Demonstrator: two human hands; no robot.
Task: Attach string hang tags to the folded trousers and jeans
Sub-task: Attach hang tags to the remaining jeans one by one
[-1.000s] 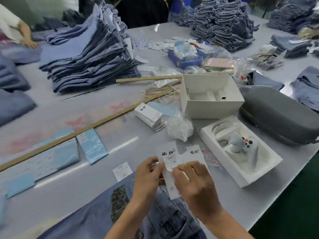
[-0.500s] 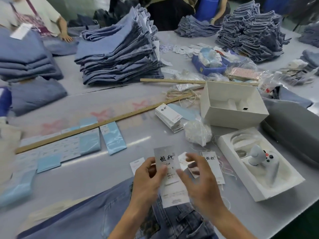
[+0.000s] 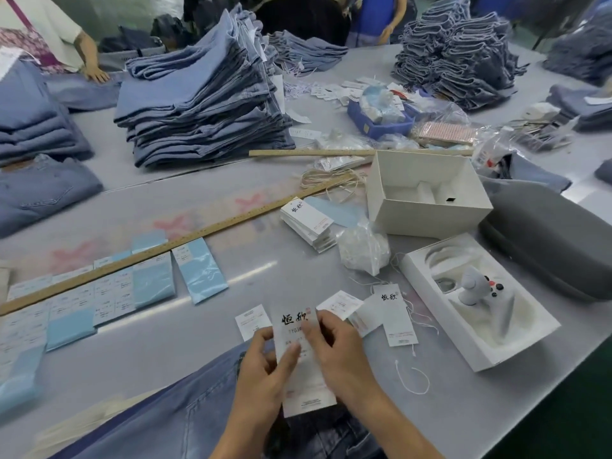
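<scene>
1. Left hand: fingers curled, thumb pinching the left edge of the hang tag at about mid-height.
2. Right hand: fingers bent over the tag's right edge near the top, thumb side pressing on the tag face. Both hands grip the one tag, held upright over the jeans at 6 o'clock of frame.
3. Step, as I read it: tag picked and being squared up or checked, not yet on the garment. No string seen through it.
4. Loose string loop lies on the table at 3 o'clock of the right hand, close by. A second tag sits at 1 o'clock, thread trailing.
5. Tag stack at 12 o'clock, further out.
6. Next probably needs: free one hand, take the string, thread the tag hole, then loop it onto the jeans; which loop or button I can't tell.
</scene>
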